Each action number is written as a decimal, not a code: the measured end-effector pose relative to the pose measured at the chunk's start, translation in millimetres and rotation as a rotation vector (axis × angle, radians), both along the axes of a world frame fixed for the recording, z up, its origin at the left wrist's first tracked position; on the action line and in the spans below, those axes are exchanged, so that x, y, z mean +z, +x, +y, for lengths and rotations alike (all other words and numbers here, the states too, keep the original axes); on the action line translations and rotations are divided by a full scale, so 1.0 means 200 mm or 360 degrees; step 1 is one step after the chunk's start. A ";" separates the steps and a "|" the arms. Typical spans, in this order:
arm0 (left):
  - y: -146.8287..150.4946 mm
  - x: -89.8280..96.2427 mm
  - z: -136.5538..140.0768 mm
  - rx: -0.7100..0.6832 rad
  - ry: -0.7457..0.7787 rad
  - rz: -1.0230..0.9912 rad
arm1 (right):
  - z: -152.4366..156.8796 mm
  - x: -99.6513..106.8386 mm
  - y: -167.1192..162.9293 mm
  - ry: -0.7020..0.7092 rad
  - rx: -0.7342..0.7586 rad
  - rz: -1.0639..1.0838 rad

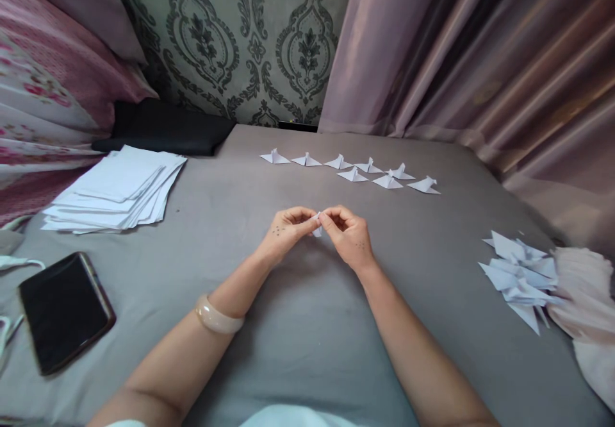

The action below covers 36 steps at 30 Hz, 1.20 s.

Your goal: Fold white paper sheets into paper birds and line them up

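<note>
Between my two hands is a small folded white paper [318, 229], mostly covered by the fingers. My left hand [289, 229] pinches it from the left, thumb and fingertips together. From the right, my right hand [349, 233] pinches the same paper, its thumb nearly meeting the left one. Its exact shape is hidden. Beyond the hands, several small folded paper birds [354, 175] stand in two loose rows on the grey sheet [216, 209].
A stack of white paper [113, 190] lies at left, in front of a black folded item [168, 125]. A dark tablet or phone [67, 311] rests nearer, beside a white cable [22, 261]. At right, larger folded paper pieces [521, 273] are heaped against pale cloth [583, 292].
</note>
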<state>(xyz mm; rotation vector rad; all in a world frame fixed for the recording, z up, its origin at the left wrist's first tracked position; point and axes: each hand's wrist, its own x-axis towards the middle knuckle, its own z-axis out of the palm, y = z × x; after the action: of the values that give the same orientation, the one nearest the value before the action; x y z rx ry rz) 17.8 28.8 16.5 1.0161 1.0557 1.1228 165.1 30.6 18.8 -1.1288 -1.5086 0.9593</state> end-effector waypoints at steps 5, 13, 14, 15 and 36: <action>-0.02 -0.02 0.01 -0.0139 -0.0100 -0.0123 | 0.02 -0.01 0.02 -0.0024 -0.0078 -0.0038; -0.04 -0.07 0.03 0.0114 -0.0304 -0.0022 | 0.04 -0.04 0.04 -0.0694 0.0001 0.0038; -0.04 -0.07 0.03 0.0147 -0.0297 0.0006 | 0.04 -0.04 0.04 -0.0733 0.0033 0.0040; -0.04 -0.08 0.03 0.0164 -0.0289 0.0033 | 0.03 -0.05 0.03 -0.0747 0.0060 0.0044; -0.11 -0.04 0.01 -0.0388 0.0568 0.1398 | 0.00 -0.07 0.07 -0.0041 0.0119 -0.1090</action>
<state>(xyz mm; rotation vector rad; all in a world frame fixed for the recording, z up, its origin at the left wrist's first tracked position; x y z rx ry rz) -3.4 31.4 8.0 1.9664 1.3724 0.6571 179.9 31.6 4.0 -1.5208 -2.0922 0.6632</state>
